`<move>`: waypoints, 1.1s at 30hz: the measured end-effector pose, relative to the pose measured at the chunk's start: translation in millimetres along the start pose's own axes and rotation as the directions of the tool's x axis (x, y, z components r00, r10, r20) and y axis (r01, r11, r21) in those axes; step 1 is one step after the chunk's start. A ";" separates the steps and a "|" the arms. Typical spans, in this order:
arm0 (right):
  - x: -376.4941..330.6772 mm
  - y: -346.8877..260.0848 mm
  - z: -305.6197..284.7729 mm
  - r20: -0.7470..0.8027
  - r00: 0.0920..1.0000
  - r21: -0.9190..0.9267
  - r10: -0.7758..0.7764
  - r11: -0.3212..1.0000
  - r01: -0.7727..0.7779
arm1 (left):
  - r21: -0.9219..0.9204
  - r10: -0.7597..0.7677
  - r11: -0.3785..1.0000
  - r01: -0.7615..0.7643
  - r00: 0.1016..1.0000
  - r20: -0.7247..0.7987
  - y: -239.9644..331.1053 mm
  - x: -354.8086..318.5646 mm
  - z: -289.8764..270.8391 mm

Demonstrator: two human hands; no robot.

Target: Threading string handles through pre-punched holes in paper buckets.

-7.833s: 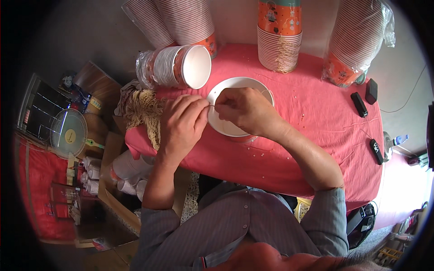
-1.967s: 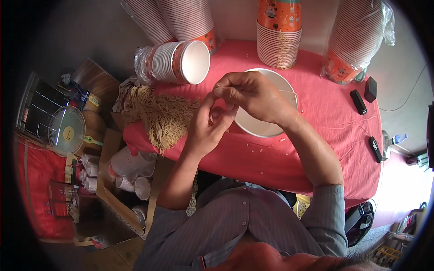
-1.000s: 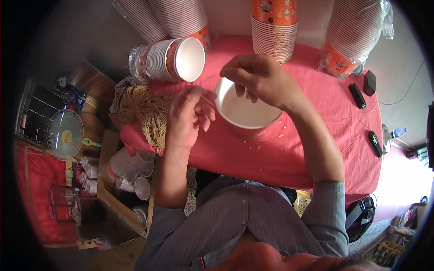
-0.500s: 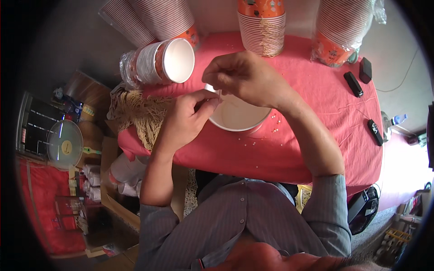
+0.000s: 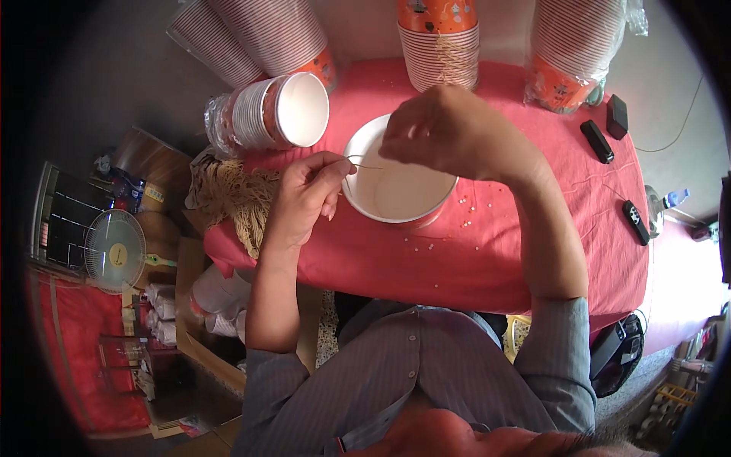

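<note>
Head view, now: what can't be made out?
Right hand, head view: grip unclear, blurred and hidden by its own back.
White-lined tub, head view: part of far-right rim, behind that hand.
Middle cup stack, head view: top cut off by upper edge.
White bits, head view: too small to identify.

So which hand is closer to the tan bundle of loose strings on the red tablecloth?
Left. The left hand is just to the right of the tan bundle of strings; the right hand is farther away, over the round white paper tub.
</note>
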State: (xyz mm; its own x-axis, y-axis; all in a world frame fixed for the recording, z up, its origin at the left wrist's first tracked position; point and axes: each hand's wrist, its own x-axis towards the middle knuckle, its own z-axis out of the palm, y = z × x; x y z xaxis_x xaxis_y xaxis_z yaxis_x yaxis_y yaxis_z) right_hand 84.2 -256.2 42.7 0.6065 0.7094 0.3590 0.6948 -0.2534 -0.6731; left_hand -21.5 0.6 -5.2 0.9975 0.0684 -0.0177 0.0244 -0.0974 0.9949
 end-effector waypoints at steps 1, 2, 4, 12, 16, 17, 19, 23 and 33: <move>-0.9 -1.6 1.3 0.063 0.998 -0.035 -0.005 0.999 0.008 | -0.017 -0.002 1.000 0.002 1.000 0.007 0.3 -0.4 -1.5; 0.8 -4.8 6.7 0.094 0.996 -0.073 0.003 0.997 0.003 | -0.035 -0.004 0.999 0.004 1.000 0.017 -0.2 0.0 -2.0; 3.2 4.9 24.3 0.098 0.995 -0.109 -0.006 0.994 0.016 | -0.040 -0.004 0.999 0.005 1.000 0.017 -0.4 2.3 0.2; 13.9 9.2 30.9 -0.022 1.000 0.003 0.013 1.000 -0.013 | -0.096 -0.015 0.995 0.017 1.000 0.018 -5.7 4.7 -7.2; 18.6 17.9 34.2 -0.101 0.995 0.176 0.001 0.984 0.017 | -0.081 -0.002 0.997 0.006 0.999 0.049 -6.3 9.0 -8.0; 19.6 17.2 34.5 -0.098 0.995 0.176 -0.001 0.984 0.019 | -0.080 0.005 0.997 -0.001 0.998 0.058 -6.6 9.4 -8.3; 20.8 15.7 35.1 -0.079 0.997 0.157 0.005 0.988 0.008 | -0.088 0.003 0.996 0.002 0.999 0.052 -5.6 8.7 -8.8; 23.0 22.2 34.8 -0.172 0.985 0.120 -0.011 0.992 0.033 | 0.005 0.005 1.000 -0.005 1.000 0.017 -5.0 8.7 -8.4; 7.7 13.8 41.8 0.041 0.976 -0.308 -0.214 0.927 0.216 | -0.002 0.058 0.998 -0.058 0.998 -0.018 -7.1 6.1 -3.9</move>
State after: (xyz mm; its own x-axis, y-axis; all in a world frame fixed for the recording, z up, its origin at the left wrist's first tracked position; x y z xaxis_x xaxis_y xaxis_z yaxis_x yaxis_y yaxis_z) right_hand 82.3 -226.8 9.2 0.4279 0.7734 0.4678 0.8937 -0.2846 -0.3470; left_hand -15.9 5.6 -12.0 0.9958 0.0807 0.0421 -0.0340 -0.0989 0.9945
